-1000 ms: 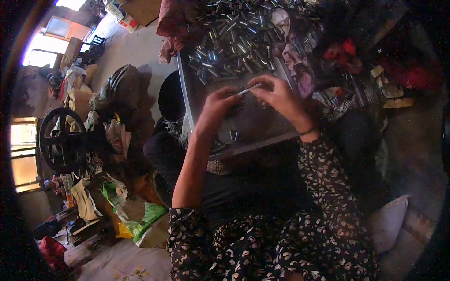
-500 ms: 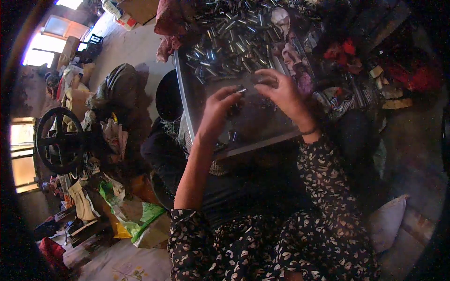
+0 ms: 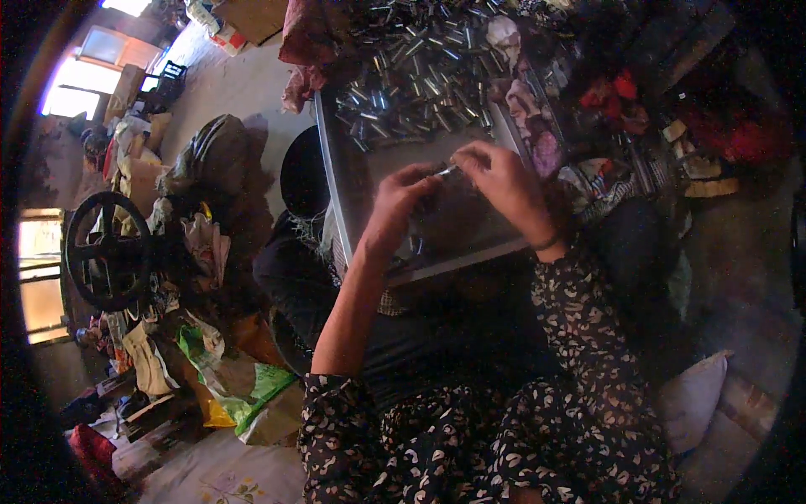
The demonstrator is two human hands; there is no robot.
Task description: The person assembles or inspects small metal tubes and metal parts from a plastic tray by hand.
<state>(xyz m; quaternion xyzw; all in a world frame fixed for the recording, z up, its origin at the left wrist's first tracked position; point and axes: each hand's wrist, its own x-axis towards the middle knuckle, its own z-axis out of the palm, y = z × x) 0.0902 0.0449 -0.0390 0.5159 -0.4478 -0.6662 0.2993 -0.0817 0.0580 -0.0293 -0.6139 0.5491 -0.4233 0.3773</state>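
Observation:
Between my hands, above the near part of a metal-rimmed tray (image 3: 445, 261), is a small shiny metal tube (image 3: 447, 170). My left hand (image 3: 403, 195) is closed on its left end. The fingertips of my right hand (image 3: 497, 175) pinch together at the tube's right end; whether they grip the tube itself or a tiny part on it is too small to see. Many short metal tubes (image 3: 420, 80) lie heaped across the far part of the tray. Another small piece (image 3: 416, 244) rests near the tray's front edge, below my left hand.
Pinkish cloth (image 3: 522, 105) lies along the tray's right side, and a red cloth bundle (image 3: 302, 38) stands at its far left corner. A black handwheel (image 3: 107, 250) is at the left. Green and white plastic sacking (image 3: 243, 378) lies on the floor at lower left.
My right hand has come down and left, its spread fingers closing to a pinch at the tube. My left hand has shifted slightly right with the tube.

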